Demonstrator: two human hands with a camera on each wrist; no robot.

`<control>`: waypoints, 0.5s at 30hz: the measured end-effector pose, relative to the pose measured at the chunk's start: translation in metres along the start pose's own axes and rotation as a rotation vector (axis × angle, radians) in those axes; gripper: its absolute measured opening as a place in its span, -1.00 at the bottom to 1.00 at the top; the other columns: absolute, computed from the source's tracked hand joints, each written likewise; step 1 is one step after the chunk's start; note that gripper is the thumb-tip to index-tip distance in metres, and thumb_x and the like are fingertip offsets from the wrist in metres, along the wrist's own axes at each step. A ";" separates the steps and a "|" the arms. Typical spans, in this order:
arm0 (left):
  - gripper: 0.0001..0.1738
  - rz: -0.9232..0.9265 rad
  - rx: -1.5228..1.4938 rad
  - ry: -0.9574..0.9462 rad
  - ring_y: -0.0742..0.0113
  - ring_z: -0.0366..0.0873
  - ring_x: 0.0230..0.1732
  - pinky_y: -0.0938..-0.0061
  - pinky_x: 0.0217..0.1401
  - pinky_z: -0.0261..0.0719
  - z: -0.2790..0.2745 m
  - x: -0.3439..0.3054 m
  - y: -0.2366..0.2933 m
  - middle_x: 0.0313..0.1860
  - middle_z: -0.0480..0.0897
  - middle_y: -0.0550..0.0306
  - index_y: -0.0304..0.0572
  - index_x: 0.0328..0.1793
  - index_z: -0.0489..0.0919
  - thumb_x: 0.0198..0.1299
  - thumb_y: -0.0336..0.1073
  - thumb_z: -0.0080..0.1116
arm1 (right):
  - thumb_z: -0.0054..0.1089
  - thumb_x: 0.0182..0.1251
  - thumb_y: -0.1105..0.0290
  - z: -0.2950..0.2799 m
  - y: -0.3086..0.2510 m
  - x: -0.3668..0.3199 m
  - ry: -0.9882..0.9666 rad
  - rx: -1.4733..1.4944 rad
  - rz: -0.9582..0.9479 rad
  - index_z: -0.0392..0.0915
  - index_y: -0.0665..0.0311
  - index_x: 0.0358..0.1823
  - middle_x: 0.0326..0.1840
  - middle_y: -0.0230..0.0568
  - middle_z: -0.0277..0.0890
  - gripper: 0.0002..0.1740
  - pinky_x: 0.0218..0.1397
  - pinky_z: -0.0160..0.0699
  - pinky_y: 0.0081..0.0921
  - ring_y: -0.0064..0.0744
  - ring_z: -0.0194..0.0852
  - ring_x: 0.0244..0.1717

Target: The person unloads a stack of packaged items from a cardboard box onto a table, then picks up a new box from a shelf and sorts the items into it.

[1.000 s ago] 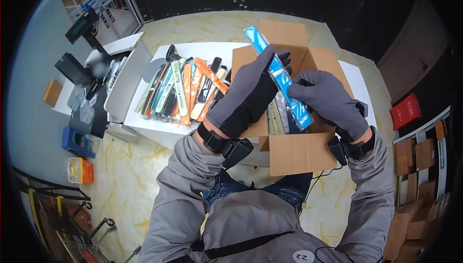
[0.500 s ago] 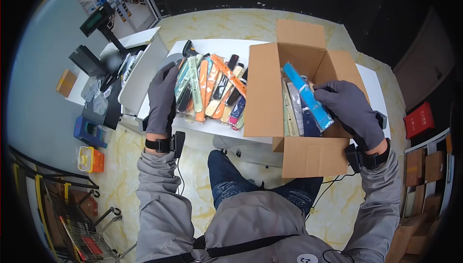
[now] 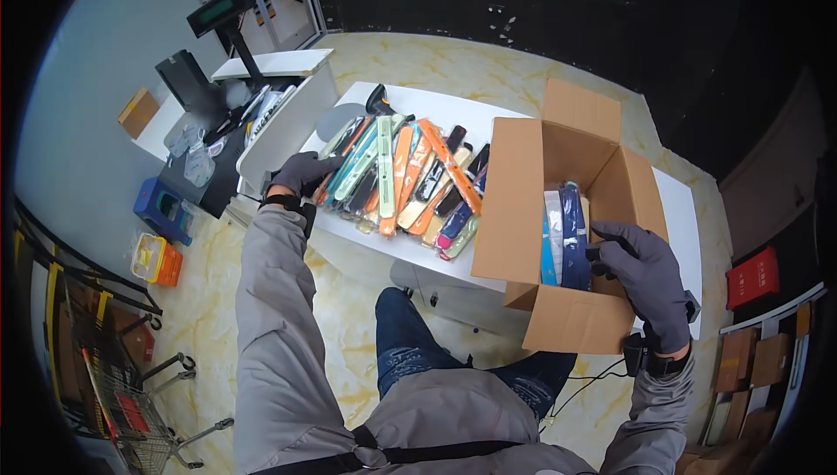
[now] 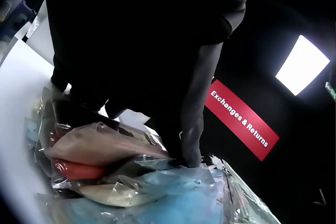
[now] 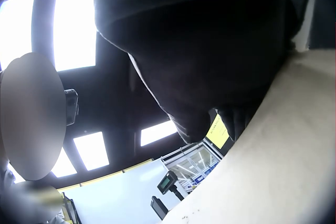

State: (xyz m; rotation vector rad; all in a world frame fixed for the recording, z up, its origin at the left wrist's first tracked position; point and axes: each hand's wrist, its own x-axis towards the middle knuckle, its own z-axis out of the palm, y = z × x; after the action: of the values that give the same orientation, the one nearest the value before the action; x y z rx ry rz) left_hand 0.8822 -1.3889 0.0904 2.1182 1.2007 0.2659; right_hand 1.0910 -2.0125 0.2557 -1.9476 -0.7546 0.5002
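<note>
My gloved left hand [image 3: 303, 173] reaches over the left edge of a pile of long, narrow packets in clear plastic [image 3: 386, 170] on the white table. Its fingertips rest on the outermost packets; in the left wrist view the thumb touches light blue plastic [image 4: 184, 192], with the other fingers spread over the far side. My gloved right hand [image 3: 643, 270] hangs at the right side of the cardboard box [image 3: 510, 196], fingers loosely bent, nothing held. Inside the box stand a dark blue packet [image 3: 573, 240], a bright blue packet [image 3: 547, 257] and paler ones.
Behind the pile lie a dark handheld scanner [image 3: 377, 100] and a grey round disc [image 3: 340, 120]. The box's front flap [image 3: 577, 322] hangs outward. A counter with a display pole [image 3: 240, 44] is at left, and a red box [image 3: 752, 278] stands at right.
The bright blue packet, first held in both hands, then in the right, is now down in the box, released. My left hand has gone left to the pile; the view has shifted.
</note>
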 end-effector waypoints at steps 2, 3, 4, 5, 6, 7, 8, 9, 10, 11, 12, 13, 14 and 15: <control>-0.06 0.018 0.033 -0.152 0.09 0.82 -0.05 0.23 0.05 0.73 -0.007 0.010 0.003 0.01 0.87 -0.15 -0.40 0.20 0.82 0.05 0.38 0.66 | 0.23 0.65 0.39 0.000 0.000 -0.001 -0.005 -0.009 -0.008 0.67 0.47 0.40 0.02 -0.11 0.86 -0.57 0.13 0.81 -0.47 -0.45 0.83 -0.04; -0.13 0.024 0.053 -0.229 0.15 0.82 -0.14 0.24 -0.03 0.73 -0.012 0.006 0.009 -0.06 0.89 -0.10 -0.38 0.13 0.86 0.05 0.34 0.69 | 0.23 0.65 0.39 0.001 0.001 0.000 -0.001 0.000 -0.013 0.67 0.47 0.40 0.03 -0.10 0.86 -0.57 0.13 0.81 -0.47 -0.44 0.83 -0.03; -0.13 0.023 0.052 -0.230 0.15 0.82 -0.14 0.24 -0.03 0.73 -0.015 0.002 0.015 -0.06 0.89 -0.10 -0.38 0.13 0.86 0.05 0.34 0.69 | 0.23 0.66 0.39 0.002 0.003 0.000 0.001 0.010 -0.016 0.67 0.47 0.40 0.04 -0.10 0.86 -0.57 0.13 0.81 -0.47 -0.44 0.83 -0.02; -0.20 0.016 0.034 -0.222 0.19 0.80 -0.19 0.25 -0.07 0.71 -0.019 -0.008 0.025 -0.12 0.89 -0.06 -0.36 0.06 0.87 0.05 0.29 0.71 | 0.22 0.66 0.39 0.003 0.004 -0.001 0.003 0.021 -0.019 0.66 0.48 0.40 0.05 -0.09 0.86 -0.58 0.13 0.81 -0.46 -0.43 0.84 0.00; -0.27 0.009 0.017 -0.214 0.23 0.78 -0.23 0.27 -0.12 0.70 -0.021 -0.015 0.035 -0.17 0.88 -0.01 -0.34 0.00 0.89 0.05 0.24 0.72 | 0.22 0.66 0.39 0.004 0.004 -0.001 0.001 0.022 -0.019 0.66 0.48 0.40 0.05 -0.09 0.86 -0.58 0.13 0.81 -0.46 -0.43 0.84 0.00; -0.34 0.003 0.001 -0.205 0.27 0.76 -0.28 0.28 -0.17 0.68 -0.022 -0.019 0.040 -0.23 0.88 0.03 -0.31 -0.06 0.90 0.06 0.20 0.74 | 0.22 0.66 0.39 0.005 0.005 -0.001 0.014 0.032 -0.014 0.66 0.47 0.40 0.05 -0.09 0.86 -0.58 0.13 0.81 -0.46 -0.43 0.84 -0.01; -0.34 0.003 0.002 -0.204 0.27 0.76 -0.28 0.28 -0.17 0.68 -0.022 -0.017 0.039 -0.23 0.88 0.03 -0.31 -0.06 0.90 0.06 0.20 0.74 | 0.21 0.67 0.40 0.006 0.005 -0.001 0.029 0.042 -0.009 0.66 0.47 0.40 0.05 -0.09 0.86 -0.58 0.13 0.81 -0.46 -0.43 0.84 -0.01; -0.36 -0.010 0.021 -0.209 0.26 0.77 -0.27 0.27 -0.16 0.68 -0.021 -0.014 0.039 -0.23 0.88 0.01 -0.32 -0.06 0.90 0.08 0.18 0.72 | 0.21 0.67 0.40 0.006 0.005 -0.001 0.045 0.052 -0.004 0.65 0.47 0.41 0.05 -0.09 0.86 -0.58 0.13 0.81 -0.46 -0.42 0.84 -0.01; -0.37 -0.022 0.039 -0.214 0.26 0.77 -0.26 0.26 -0.15 0.69 -0.018 -0.010 0.038 -0.23 0.87 -0.01 -0.33 -0.05 0.89 0.09 0.15 0.70 | 0.21 0.67 0.40 0.007 0.005 -0.002 0.046 0.053 -0.003 0.65 0.47 0.41 0.05 -0.09 0.86 -0.58 0.13 0.81 -0.46 -0.42 0.84 -0.01; -0.38 -0.035 0.058 -0.219 0.25 0.78 -0.25 0.25 -0.14 0.69 -0.014 -0.006 0.036 -0.24 0.87 -0.03 -0.34 -0.04 0.88 0.11 0.13 0.68 | 0.20 0.67 0.40 0.007 0.006 -0.002 0.052 0.065 -0.002 0.65 0.47 0.41 0.05 -0.09 0.86 -0.58 0.13 0.80 -0.46 -0.42 0.84 -0.02; -0.38 -0.035 0.058 -0.221 0.25 0.78 -0.25 0.25 -0.14 0.69 -0.010 -0.003 0.034 -0.24 0.87 -0.03 -0.34 -0.04 0.88 0.11 0.13 0.68 | 0.20 0.67 0.41 0.007 0.006 -0.002 0.056 0.077 -0.002 0.65 0.47 0.41 0.05 -0.09 0.86 -0.58 0.13 0.80 -0.46 -0.42 0.84 -0.02; -0.39 0.006 0.109 -0.173 0.22 0.79 -0.25 0.23 -0.13 0.70 -0.004 0.004 0.028 -0.23 0.87 -0.06 -0.36 -0.03 0.87 0.12 0.12 0.66 | 0.20 0.67 0.41 0.007 0.007 -0.001 0.059 0.090 -0.002 0.65 0.47 0.41 0.04 -0.09 0.86 -0.58 0.13 0.80 -0.46 -0.42 0.84 -0.03; -0.39 0.048 0.159 -0.126 0.18 0.80 -0.24 0.21 -0.11 0.71 0.000 0.009 0.022 -0.23 0.87 -0.10 -0.38 -0.03 0.86 0.13 0.11 0.64 | 0.20 0.67 0.41 0.007 0.007 -0.001 0.059 0.090 -0.001 0.65 0.47 0.41 0.04 -0.09 0.86 -0.58 0.13 0.80 -0.46 -0.42 0.84 -0.03; -0.39 0.092 0.210 -0.078 0.14 0.81 -0.24 0.19 -0.09 0.72 0.001 0.011 0.021 -0.22 0.87 -0.13 -0.39 -0.02 0.85 0.14 0.10 0.62 | 0.20 0.67 0.41 0.007 0.007 0.000 0.062 0.082 -0.011 0.65 0.47 0.41 0.04 -0.09 0.86 -0.59 0.14 0.80 -0.46 -0.42 0.84 -0.04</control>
State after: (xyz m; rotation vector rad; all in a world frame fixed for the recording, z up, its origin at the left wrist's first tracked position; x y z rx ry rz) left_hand 0.9031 -1.3880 0.1012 2.3455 1.1297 0.1000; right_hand 1.0888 -2.0105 0.2463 -1.8733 -0.6944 0.4547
